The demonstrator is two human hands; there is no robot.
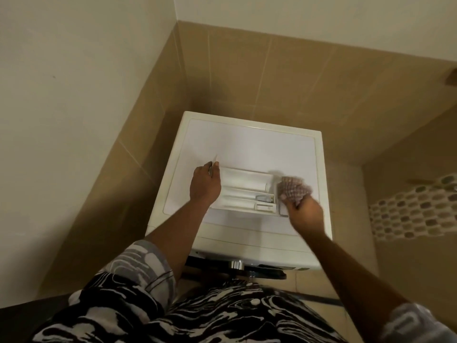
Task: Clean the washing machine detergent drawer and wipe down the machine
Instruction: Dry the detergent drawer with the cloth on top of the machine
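Head view: detergent drawer (243, 191) is laid flat on washing machine (247, 142) top, long axis L–R, front-panel end pointed right, compartments up. L hand (205, 185) is set at its left end, w/ a thin pale tool (215, 160) pinched, type unclear. A cloth (293, 190) is gripped by R hand (305, 214) and pressed on the right end.

- The washing machine (247, 144) has a flat white top, and its back left corner is set into the tiled wall corner.
- A white detergent drawer (244, 191) lies on the top near the front edge, open compartments up and long side parallel to that edge.
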